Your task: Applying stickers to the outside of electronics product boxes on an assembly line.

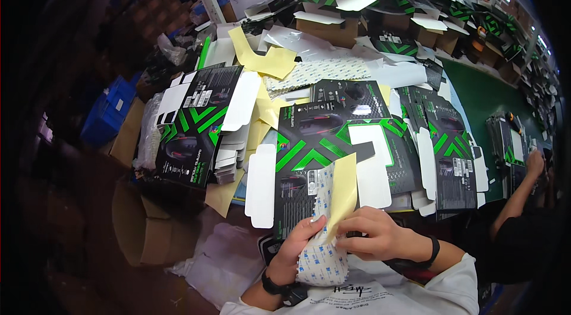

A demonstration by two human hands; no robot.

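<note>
My left hand (295,248) grips a long white sheet with a repeated blue print (324,262), its thumb pressed on the front. The sheet has scalloped edges and curls toward me at the bottom. A yellow paper layer (343,190) stands up along its right side, partly apart from the printed face. Bent fingers of my right hand (377,235) are closed at the lower edge of that yellow paper; the fingertips are partly hidden. Just beyond lies an unfolded black and green printed carton (309,154) with white flaps, showing a computer mouse picture.
Flat cartons are stacked at left (193,128) and right (452,157). Yellow scraps (267,62) and another printed sheet (321,72) lie toward the back. A blue crate (110,110) and a brown cardboard box (143,226) stand left. Another person's arm (517,196) reaches in at right.
</note>
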